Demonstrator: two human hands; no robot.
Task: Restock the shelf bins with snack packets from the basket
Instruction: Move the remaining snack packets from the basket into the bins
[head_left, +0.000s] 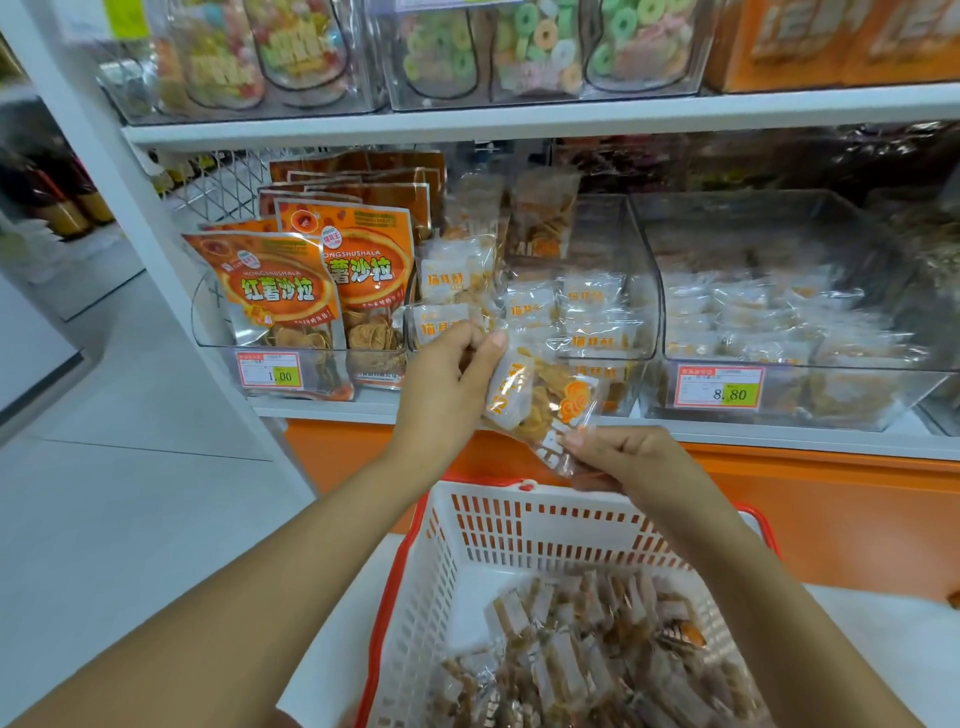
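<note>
While both my hands are raised before the shelf, they share one clear plastic snack packet (543, 402) with orange print and golden crisps inside. My left hand (447, 384) pinches its upper end between thumb and fingers. My right hand (631, 457) pinches its lower corner, fingers curled. The snack packet hangs tilted just in front of the middle bin (641, 291), a clear plastic tub partly filled with small packets of the same kind. Below the middle bin sits the white slotted plastic basket (519, 514) with a red rim, and more packets (597, 660) are heaped on its floor. Left of the middle bin, a second clear bin (208, 322) holds upright orange foil pouches (280, 296). Right of the middle bin, a third clear bin (779, 218) holds pale wrapped snacks and has a yellow-and-white price tag (719, 387) on its front.
</note>
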